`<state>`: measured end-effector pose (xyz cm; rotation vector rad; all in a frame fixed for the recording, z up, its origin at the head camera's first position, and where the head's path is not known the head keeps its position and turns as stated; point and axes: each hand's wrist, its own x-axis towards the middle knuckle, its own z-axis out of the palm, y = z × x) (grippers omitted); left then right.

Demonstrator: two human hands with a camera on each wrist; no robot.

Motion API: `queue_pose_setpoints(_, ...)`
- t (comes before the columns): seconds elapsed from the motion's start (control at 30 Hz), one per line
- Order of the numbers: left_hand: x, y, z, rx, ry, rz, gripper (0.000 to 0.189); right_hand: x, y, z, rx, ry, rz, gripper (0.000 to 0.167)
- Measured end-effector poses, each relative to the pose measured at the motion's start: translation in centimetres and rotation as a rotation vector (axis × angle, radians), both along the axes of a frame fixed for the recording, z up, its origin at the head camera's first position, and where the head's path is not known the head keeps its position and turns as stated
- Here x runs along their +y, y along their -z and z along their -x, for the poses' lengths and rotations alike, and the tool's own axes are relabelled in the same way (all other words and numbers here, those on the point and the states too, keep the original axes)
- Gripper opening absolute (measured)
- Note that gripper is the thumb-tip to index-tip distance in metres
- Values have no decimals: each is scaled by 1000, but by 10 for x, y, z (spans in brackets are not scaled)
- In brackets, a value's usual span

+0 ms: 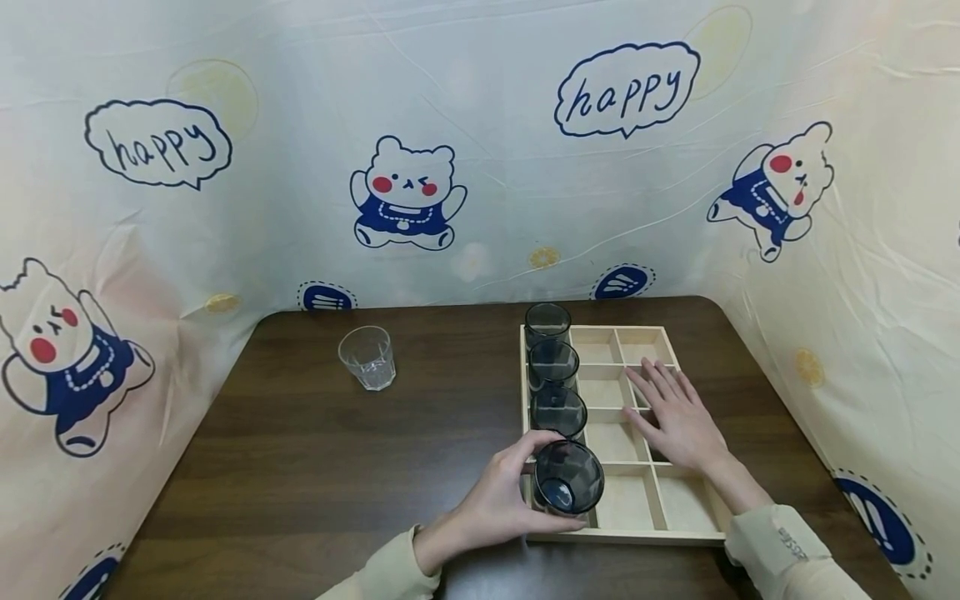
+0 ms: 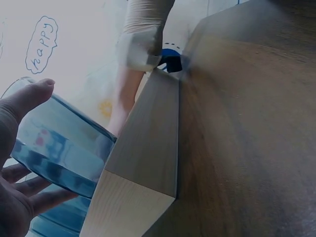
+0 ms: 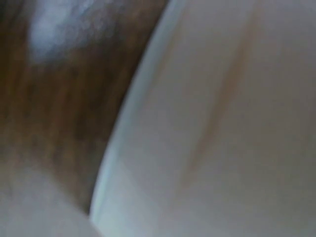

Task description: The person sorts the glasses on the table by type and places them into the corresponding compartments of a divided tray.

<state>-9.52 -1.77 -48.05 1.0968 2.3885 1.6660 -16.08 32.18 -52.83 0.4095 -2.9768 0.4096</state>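
My left hand (image 1: 498,493) grips a dark, see-through glass (image 1: 568,477) at the front left compartment of a light wooden divided box (image 1: 637,538). Thumb and fingers wrap its sides, as the left wrist view also shows for this glass (image 2: 69,140). Whether its base touches the compartment floor cannot be told. Behind it, more dark glasses (image 1: 553,364) stand in a row along the box's left column. My right hand (image 1: 678,417) rests with spread, fairly straight fingers over the dividers of the right column, holding nothing.
A clear glass (image 1: 367,360) stands on the dark wooden table (image 1: 322,475), left of the box. Behind the table hangs a printed cloth (image 1: 495,167) with bears and lettering. The right wrist view is blurred, showing pale wood (image 3: 222,148) beside the tabletop.
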Motion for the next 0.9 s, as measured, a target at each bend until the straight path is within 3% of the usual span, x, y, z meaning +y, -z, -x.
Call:
queue_pose_setpoints(0.23, -1, 3, -2, -27, -5, 15, 91, 0, 0, 0, -4, -4, 10, 74)
queue_pose_setpoints(0.47, -2, 6, -1, -3, 7, 43, 89, -1, 0, 0, -4, -1, 7, 74)
queue_pose_setpoints(0.9, -4, 8, 0, 11, -45, 129, 90, -1, -2, -1, -11, 5, 2, 74)
